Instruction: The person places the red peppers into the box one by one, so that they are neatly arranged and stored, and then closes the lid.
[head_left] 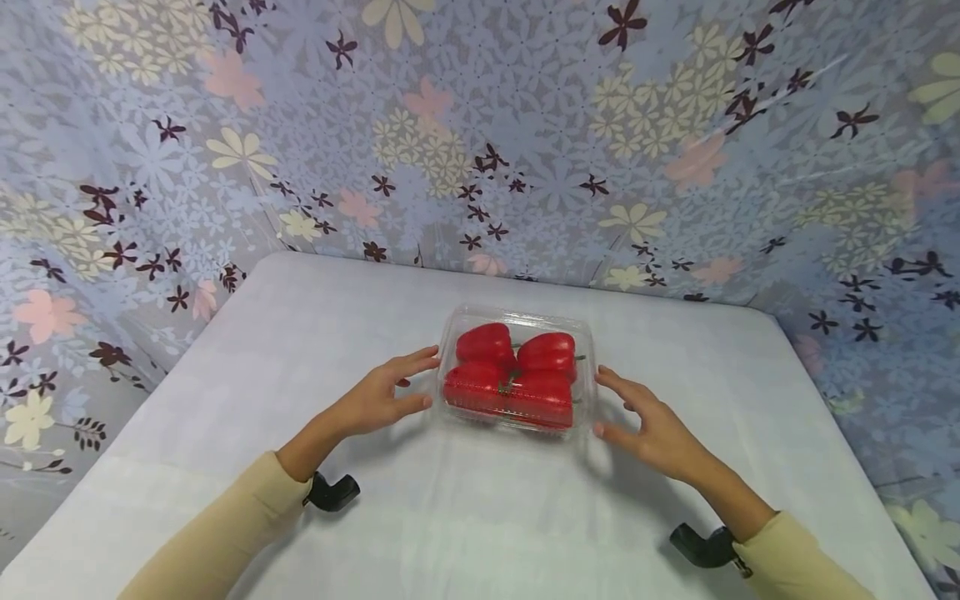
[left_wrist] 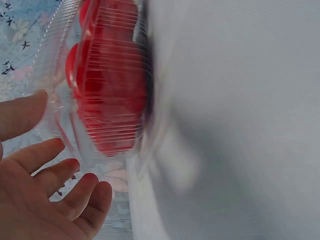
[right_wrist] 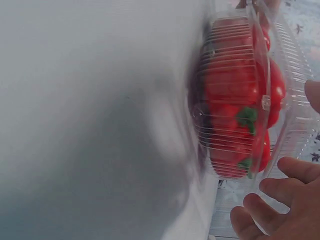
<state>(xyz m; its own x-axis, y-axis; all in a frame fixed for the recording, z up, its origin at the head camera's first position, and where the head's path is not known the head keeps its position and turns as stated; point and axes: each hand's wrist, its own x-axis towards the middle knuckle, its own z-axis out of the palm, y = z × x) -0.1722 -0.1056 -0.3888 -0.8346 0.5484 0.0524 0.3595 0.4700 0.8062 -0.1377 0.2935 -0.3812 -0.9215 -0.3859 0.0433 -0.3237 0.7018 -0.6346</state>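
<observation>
A clear plastic clamshell box rests on the white-covered table with its lid over several red bell peppers with green stems. My left hand is at the box's left side, fingers spread and slightly bent. On the opposite side is my right hand, its thumb and fingers likewise apart. The left wrist view shows the left thumb at the lid's edge; whether it touches cannot be told. In the right wrist view, the right fingers are close beside the ribbed plastic wall. Neither hand grips the box.
The white tabletop stretches around the box. Behind it hangs a blue-grey flowered curtain or wall covering, which also runs along the left and right sides. Black camera mounts sit at both wrists.
</observation>
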